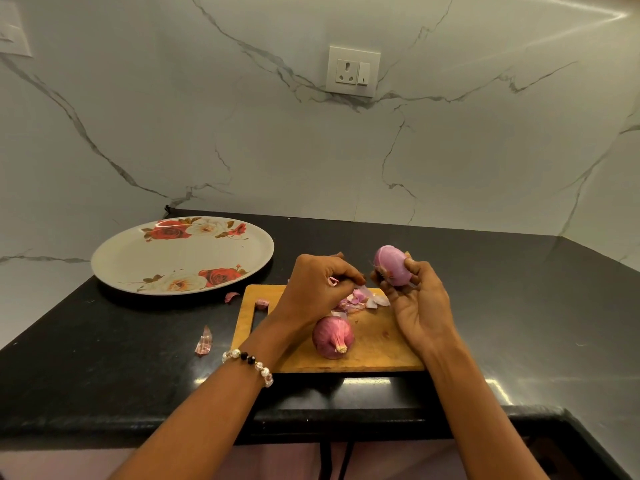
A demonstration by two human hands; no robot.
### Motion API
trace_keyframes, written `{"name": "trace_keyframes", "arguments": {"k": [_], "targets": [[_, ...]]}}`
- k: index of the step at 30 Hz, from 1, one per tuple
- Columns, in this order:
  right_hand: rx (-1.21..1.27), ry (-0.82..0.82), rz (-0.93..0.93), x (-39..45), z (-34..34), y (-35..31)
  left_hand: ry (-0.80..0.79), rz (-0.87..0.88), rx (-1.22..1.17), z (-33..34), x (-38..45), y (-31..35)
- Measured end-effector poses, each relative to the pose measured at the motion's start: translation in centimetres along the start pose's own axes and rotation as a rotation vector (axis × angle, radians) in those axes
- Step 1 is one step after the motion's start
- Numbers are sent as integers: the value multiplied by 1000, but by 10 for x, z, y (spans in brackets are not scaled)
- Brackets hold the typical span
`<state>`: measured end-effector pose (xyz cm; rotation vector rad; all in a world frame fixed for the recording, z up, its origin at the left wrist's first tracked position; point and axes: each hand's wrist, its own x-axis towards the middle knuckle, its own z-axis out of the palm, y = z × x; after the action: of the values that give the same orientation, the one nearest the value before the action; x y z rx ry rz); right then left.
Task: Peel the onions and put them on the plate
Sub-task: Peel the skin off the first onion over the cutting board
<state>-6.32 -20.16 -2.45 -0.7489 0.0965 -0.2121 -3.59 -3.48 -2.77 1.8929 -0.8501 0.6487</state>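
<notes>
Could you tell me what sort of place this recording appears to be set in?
Most likely a home kitchen: a dark stone counter below a marble-look wall with a socket, and a wooden chopping board with onion skins beside a floral plate.

Glossy pale purple peeled onion (pixel 391 265); deeper purple-red papery unpeeled onion (pixel 333 337); cream round plate (pixel 138 258) patterned with red roses; speckled black surface (pixel 104 358); tan wooden board (pixel 374 344).

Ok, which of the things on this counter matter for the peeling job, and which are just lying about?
For the job:
peeled onion in the right hand
unpeeled onion on the board
plate
left hand, pinching a skin scrap

Lying about:
peel pile
loose peels
socket
</notes>
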Motion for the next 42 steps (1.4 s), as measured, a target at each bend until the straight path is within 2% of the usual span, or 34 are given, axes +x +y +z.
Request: {"name": "trace_keyframes", "arguments": {"k": [6, 11, 16, 31, 36, 42], "targets": [[-263, -108, -104, 3, -2, 6, 45, 56, 123, 2, 2, -4], [-451, -227, -186, 3, -7, 9, 102, -26, 113, 0, 3, -3], [-564, -335, -251, 3, -11, 10, 32, -47, 71, 0, 3, -1], [-1024, -439, -586, 0, -10, 16, 41, -49, 148, -1, -1, -5], [-1039, -438, -659, -3, -8, 18, 122, -71, 159, 0, -1, -5], [-1053, -439, -652, -5, -5, 18, 173, -157, 107, 1, 0, -5]]}}
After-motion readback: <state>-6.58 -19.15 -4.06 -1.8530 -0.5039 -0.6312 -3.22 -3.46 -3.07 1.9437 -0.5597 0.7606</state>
